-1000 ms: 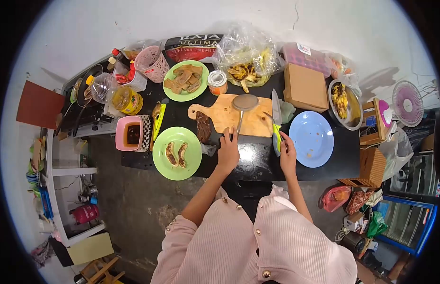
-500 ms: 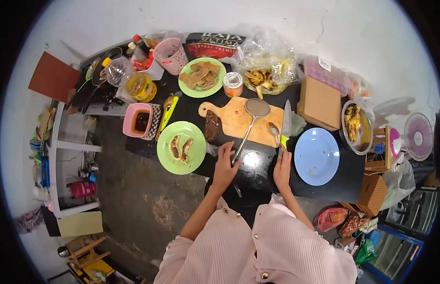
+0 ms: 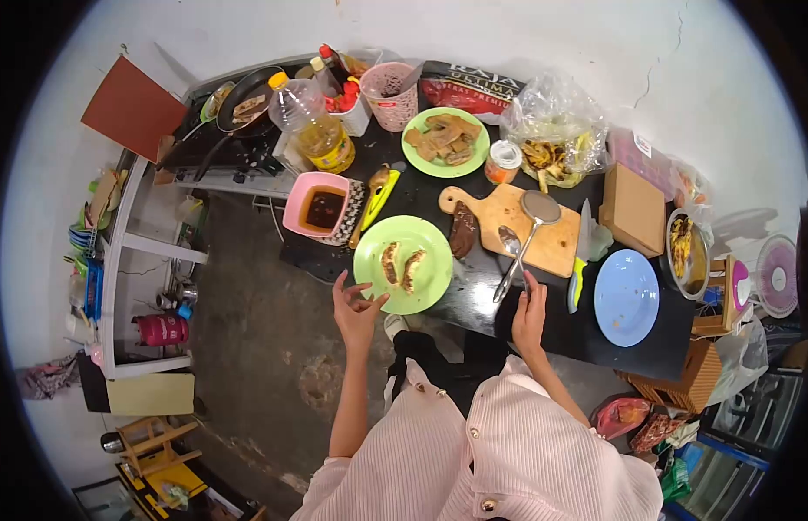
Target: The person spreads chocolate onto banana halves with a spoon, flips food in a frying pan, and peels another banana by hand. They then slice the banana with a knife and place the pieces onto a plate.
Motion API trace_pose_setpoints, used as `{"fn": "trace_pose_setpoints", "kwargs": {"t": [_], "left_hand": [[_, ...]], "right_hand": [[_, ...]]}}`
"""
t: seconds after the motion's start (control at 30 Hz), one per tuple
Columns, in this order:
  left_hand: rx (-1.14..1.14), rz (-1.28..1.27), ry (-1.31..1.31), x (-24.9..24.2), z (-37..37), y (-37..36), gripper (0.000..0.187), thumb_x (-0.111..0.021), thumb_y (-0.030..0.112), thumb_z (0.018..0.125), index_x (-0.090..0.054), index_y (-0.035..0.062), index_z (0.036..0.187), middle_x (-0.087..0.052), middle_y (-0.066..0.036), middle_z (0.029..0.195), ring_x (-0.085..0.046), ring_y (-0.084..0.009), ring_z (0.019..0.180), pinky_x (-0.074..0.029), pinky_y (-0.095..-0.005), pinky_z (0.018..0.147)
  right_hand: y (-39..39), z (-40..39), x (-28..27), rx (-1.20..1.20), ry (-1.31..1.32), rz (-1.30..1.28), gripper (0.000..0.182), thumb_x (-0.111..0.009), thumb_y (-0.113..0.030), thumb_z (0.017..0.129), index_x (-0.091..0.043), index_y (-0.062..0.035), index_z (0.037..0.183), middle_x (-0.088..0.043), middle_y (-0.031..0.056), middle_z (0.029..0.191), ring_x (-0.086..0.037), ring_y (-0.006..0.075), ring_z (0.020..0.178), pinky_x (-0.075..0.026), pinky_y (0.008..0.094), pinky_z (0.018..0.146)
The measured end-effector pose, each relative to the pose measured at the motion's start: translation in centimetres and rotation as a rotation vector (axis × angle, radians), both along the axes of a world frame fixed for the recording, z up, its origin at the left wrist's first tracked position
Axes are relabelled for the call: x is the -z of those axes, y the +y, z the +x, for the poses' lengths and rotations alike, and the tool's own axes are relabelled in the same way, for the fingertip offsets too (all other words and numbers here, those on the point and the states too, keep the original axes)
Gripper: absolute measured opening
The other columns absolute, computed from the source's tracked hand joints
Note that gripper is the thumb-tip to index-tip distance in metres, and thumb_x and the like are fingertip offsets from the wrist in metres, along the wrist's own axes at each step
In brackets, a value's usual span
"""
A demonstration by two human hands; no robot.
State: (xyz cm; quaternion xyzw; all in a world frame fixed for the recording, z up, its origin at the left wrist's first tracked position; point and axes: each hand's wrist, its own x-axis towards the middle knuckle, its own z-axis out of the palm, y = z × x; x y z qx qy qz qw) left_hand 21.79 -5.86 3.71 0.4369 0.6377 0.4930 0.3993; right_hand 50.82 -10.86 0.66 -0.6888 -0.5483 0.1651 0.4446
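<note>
My left hand is at the lower left rim of a green plate, fingers apart. Two browned banana pieces lie on that plate. My right hand holds the handle end of a spoon, whose bowl is over the lower left edge of the wooden cutting board. A metal strainer rests across the board, its handle pointing toward me. Left of the board lies a dark brown bar-like piece. A knife with a green handle lies to the right of my right hand.
Around these stand a blue plate, a cardboard box, a pink container of brown liquid, a green plate of brown slices, an oil bottle and a can. A pan is at the upper left.
The view has swung left, so the table items appear further right. My left hand has moved from beside the strainer handle to the green plate's rim. The strainer and spoon now cross differently.
</note>
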Motion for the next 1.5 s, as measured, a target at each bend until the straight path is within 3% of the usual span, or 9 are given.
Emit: {"fn": "trace_pose_setpoints", "kwargs": {"t": [0.13,0.17,0.3,0.4,0.5,0.6,0.73,1.23,1.5], "left_hand": [[0.029,-0.159,-0.036,2.1,-5.3,2.3,0.017,-0.073,0.006,0.077,-0.063,-0.0042,0.085,-0.064,-0.005,0.074,-0.054,-0.0057,0.061,-0.048,-0.0202,0.058],[0.100,-0.058,-0.046,2.7,-6.3,2.6,0.022,-0.067,0.015,0.085,-0.065,-0.0061,0.077,-0.066,-0.008,0.079,-0.058,-0.0092,0.064,-0.050,-0.0233,0.064],[0.099,-0.067,-0.159,4.0,-8.6,5.0,0.031,-0.053,0.020,0.094,-0.064,-0.0072,0.103,-0.067,-0.012,0.091,-0.061,-0.0137,0.084,-0.049,-0.0266,0.079],[0.313,-0.013,0.051,7.1,-9.7,6.3,0.052,-0.060,0.018,0.090,-0.038,-0.0015,0.133,-0.053,-0.015,0.121,-0.060,-0.0166,0.095,-0.051,-0.0298,0.079],[0.448,-0.268,-0.238,7.8,-9.6,6.4,0.062,-0.062,0.017,0.088,-0.028,0.0008,0.138,-0.045,-0.015,0.128,-0.060,-0.0180,0.095,-0.052,-0.0316,0.076],[0.539,-0.380,-0.254,7.5,-9.1,6.5,0.059,-0.058,0.013,0.090,-0.027,0.0049,0.140,-0.042,-0.015,0.130,-0.056,-0.0223,0.104,-0.054,-0.0349,0.079],[0.615,-0.466,-0.292,7.4,-9.1,6.8,0.054,-0.055,0.010,0.091,-0.029,0.0059,0.138,-0.050,-0.013,0.121,-0.060,-0.0195,0.094,-0.055,-0.0341,0.077],[0.480,-0.508,-0.403,8.0,-7.1,7.5,0.038,-0.047,0.006,0.094,-0.031,0.0051,0.129,-0.047,-0.013,0.119,-0.058,-0.0259,0.101,-0.052,-0.0403,0.088],[0.405,-0.501,-0.432,8.1,-6.2,6.6,0.040,-0.048,0.010,0.095,-0.030,0.0027,0.130,-0.050,-0.015,0.117,-0.058,-0.0249,0.101,-0.051,-0.0409,0.089]], "right_hand": [[0.5,-5.7,-0.2,-0.031,0.083,-0.066,0.032,-0.041,-0.004,0.091,-0.048,-0.0036,0.123,-0.049,0.0169,0.099,-0.052,0.0318,0.089,-0.041,0.0369,0.079],[0.7,-6.9,0.2,-0.024,0.071,-0.061,0.031,-0.041,-0.005,0.092,-0.048,-0.0035,0.122,-0.049,0.0172,0.099,-0.052,0.0322,0.089,-0.041,0.0374,0.079],[1.3,-10.6,0.9,0.020,-0.009,-0.050,0.030,-0.043,-0.005,0.092,-0.048,-0.0032,0.121,-0.049,0.0185,0.099,-0.051,0.0338,0.089,-0.041,0.0392,0.079],[1.5,-12.3,1.8,0.068,-0.084,-0.063,0.031,-0.044,-0.004,0.090,-0.048,-0.0032,0.121,-0.049,0.0193,0.095,-0.051,0.0357,0.086,-0.042,0.0408,0.076],[1.4,-13.8,2.4,0.113,-0.118,-0.058,0.034,-0.045,-0.002,0.088,-0.048,-0.0035,0.122,-0.048,0.0189,0.091,-0.050,0.0363,0.083,-0.041,0.0428,0.072],[0.5,-14.5,2.6,0.183,-0.158,-0.133,0.034,-0.046,-0.003,0.088,-0.049,-0.0035,0.121,-0.049,0.0178,0.089,-0.050,0.0354,0.082,-0.042,0.0419,0.073],[-0.9,-15.5,3.5,0.161,-0.237,-0.113,0.032,-0.049,-0.002,0.086,-0.051,-0.0041,0.118,-0.051,0.0168,0.090,-0.051,0.0342,0.083,-0.042,0.0422,0.074],[-0.7,-15.5,4.2,0.146,-0.278,-0.117,0.033,-0.051,0.000,0.083,-0.051,-0.0043,0.116,-0.051,0.0149,0.088,-0.053,0.0325,0.081,-0.044,0.0412,0.073],[0.7,-13.6,0.2,0.177,0.029,-0.299,0.023,-0.047,-0.013,0.092,-0.056,-0.0057,0.112,-0.058,0.0172,0.096,-0.059,0.0349,0.085,-0.047,0.0406,0.072]]}}
